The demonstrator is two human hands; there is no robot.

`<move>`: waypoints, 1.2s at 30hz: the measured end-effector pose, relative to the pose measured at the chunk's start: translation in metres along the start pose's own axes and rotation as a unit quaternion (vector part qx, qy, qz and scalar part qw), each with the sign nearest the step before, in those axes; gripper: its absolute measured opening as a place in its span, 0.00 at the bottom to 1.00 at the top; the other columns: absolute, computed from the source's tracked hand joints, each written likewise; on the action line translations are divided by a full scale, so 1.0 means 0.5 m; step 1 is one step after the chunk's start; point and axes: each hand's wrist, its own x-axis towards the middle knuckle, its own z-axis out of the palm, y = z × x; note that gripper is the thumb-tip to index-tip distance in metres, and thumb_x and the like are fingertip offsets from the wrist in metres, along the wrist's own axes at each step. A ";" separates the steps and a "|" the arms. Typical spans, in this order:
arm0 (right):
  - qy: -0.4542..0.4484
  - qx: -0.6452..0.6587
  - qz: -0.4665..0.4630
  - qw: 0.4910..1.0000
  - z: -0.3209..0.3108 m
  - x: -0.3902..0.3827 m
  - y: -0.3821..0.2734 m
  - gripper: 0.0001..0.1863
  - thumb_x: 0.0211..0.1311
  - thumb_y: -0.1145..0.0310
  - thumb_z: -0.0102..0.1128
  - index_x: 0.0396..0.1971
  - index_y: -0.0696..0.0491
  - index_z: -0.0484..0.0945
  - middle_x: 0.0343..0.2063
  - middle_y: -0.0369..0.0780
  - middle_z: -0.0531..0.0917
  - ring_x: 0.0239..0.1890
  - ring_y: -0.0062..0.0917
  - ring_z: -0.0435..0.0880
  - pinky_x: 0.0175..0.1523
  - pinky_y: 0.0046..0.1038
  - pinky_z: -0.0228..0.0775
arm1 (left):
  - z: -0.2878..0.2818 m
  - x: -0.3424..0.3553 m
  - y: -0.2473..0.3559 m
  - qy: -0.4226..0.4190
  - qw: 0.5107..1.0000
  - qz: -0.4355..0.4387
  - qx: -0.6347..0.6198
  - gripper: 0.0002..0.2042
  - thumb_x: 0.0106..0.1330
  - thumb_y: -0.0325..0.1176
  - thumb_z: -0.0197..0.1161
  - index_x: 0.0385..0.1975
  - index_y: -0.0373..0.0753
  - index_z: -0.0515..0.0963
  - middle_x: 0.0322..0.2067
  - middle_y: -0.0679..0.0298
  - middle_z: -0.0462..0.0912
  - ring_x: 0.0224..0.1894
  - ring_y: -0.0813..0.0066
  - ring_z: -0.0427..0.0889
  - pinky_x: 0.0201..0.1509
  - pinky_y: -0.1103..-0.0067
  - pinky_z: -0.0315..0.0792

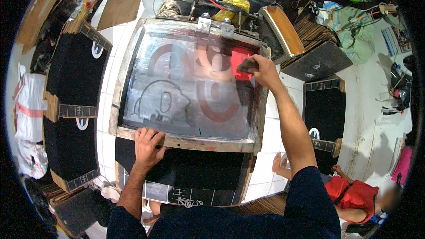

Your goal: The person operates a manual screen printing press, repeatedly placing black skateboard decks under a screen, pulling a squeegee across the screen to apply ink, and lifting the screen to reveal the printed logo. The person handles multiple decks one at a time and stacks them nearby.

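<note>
A wood-edged screen-printing frame (188, 143) lies in front of me, its mesh marked with cartoon-like outlines and curved reddish bands. At its front left, my left hand (149, 147) holds the rim, fingers bent over the edge. My right hand (264, 71) reaches across to the upper right of the mesh. It grips a small dark wad or pad (248, 65), too dark to tell the exact kind. The pad lies against a bright red ink patch (239, 56). Two metal clamps (215, 28) sit on the frame's far edge.
Black boards (72, 144) with printed strips stand along the left, and another black board (322, 108) is at the right. Stacked brown sheets (304, 36) and plastic bags lie at the far right. A person in red (354, 194) is low at the right.
</note>
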 end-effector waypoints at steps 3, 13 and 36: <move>-0.083 -0.025 -0.012 0.996 -0.005 0.023 0.028 0.20 0.52 0.77 0.73 0.46 0.55 0.80 0.41 0.50 0.86 0.49 0.47 0.86 0.51 0.41 0.77 | -0.006 0.006 0.010 -0.011 1.000 -0.015 0.004 0.23 0.41 0.29 0.77 0.42 0.42 0.84 0.38 0.62 0.80 0.46 0.57 0.76 0.56 0.61 0.67; -0.005 -0.118 0.035 0.992 0.016 0.206 0.125 0.33 0.55 0.69 0.74 0.62 0.49 0.74 0.52 0.49 0.80 0.58 0.46 0.78 0.61 0.44 0.72 | -0.011 -0.001 0.036 0.011 0.998 -0.059 0.005 0.21 0.42 0.32 0.78 0.41 0.41 0.85 0.40 0.62 0.81 0.46 0.57 0.76 0.56 0.61 0.67; 0.392 -0.147 -0.051 0.907 -0.325 -0.076 -0.580 0.16 0.75 0.57 0.55 0.51 0.52 0.81 0.42 0.44 0.85 0.45 0.40 0.84 0.48 0.39 0.74 | -0.152 -0.122 -0.245 0.503 0.836 -0.208 -0.067 0.29 0.59 0.29 0.78 0.60 0.31 0.75 0.57 0.48 0.76 0.59 0.50 0.75 0.65 0.62 0.69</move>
